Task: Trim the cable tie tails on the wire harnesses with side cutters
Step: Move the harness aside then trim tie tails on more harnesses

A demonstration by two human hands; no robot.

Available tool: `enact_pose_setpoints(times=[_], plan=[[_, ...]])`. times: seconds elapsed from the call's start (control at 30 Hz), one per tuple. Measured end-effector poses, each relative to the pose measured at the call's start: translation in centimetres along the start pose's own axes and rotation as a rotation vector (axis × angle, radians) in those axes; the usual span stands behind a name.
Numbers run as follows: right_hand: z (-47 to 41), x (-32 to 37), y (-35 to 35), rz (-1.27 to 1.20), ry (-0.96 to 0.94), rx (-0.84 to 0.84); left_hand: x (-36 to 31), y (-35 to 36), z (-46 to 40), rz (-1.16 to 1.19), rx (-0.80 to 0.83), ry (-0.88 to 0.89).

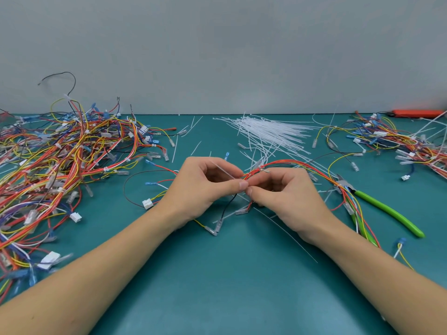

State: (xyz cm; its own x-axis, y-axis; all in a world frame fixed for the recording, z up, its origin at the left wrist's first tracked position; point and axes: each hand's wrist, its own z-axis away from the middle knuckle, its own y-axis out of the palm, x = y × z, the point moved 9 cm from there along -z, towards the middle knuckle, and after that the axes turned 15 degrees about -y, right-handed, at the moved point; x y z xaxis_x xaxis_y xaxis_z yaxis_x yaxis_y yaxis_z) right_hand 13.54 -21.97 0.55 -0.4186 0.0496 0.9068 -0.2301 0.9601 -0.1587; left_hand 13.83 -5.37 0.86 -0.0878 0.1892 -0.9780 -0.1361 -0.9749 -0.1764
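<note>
Both hands, left (pixel 205 187) and right (pixel 285 194), pinch harness (pixel 278 163), fitting cable tie (pixel 223 169); side cutters (pixel 387 209) lie unused, needed next.

Red-orange wire harness (pixel 285 163) mid-table, white cable tie (pixel 223 169) on it, green-handled side cutters (pixel 387 209) (lying flat) right.

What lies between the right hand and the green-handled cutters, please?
In the head view, the harness wires run down between the right hand and the cutters, crossing the cutters' head.
</note>
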Motion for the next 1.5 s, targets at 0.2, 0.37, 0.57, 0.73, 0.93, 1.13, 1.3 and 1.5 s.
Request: enact_pose_setpoints(times=[0.2,0.37,0.57,0.73,0.93,1.13,1.3,1.5], plan=[[0.0,-0.1,-0.2,-0.032,-0.002,0.007,0.2,0.1,-0.1,0.011,0.016,-0.029],[0.1,0.6,0.2,0.053,-0.1,0.05,0.0,0.5,0.1,-0.047,0.007,-0.031],[0.1,1.0,0.6,0.088,-0.173,0.072,0.2,0.9,0.0,-0.088,-0.013,-0.063],[0.1,0.8,0.9,0.091,-0.175,0.093,0.1,0.8,0.0,-0.077,-0.007,-0.071],[-0.2,0.5,0.9,0.104,-0.16,0.077,0.6,-0.4,-0.1,-0.131,-0.202,-0.063],[-0.4,0.9,0.0,0.102,-0.19,-0.037,0.2,0.2,-0.1,-0.131,-0.088,-0.038],[-0.5,1.4,0.3,0.158,-0.243,0.011,0.3,0.3,-0.3,-0.15,-0.063,-0.048],[-0.2,2.1,0.4,0.232,-0.314,0.019,0.0,0.3,-0.2,-0.222,-0.019,-0.036]])
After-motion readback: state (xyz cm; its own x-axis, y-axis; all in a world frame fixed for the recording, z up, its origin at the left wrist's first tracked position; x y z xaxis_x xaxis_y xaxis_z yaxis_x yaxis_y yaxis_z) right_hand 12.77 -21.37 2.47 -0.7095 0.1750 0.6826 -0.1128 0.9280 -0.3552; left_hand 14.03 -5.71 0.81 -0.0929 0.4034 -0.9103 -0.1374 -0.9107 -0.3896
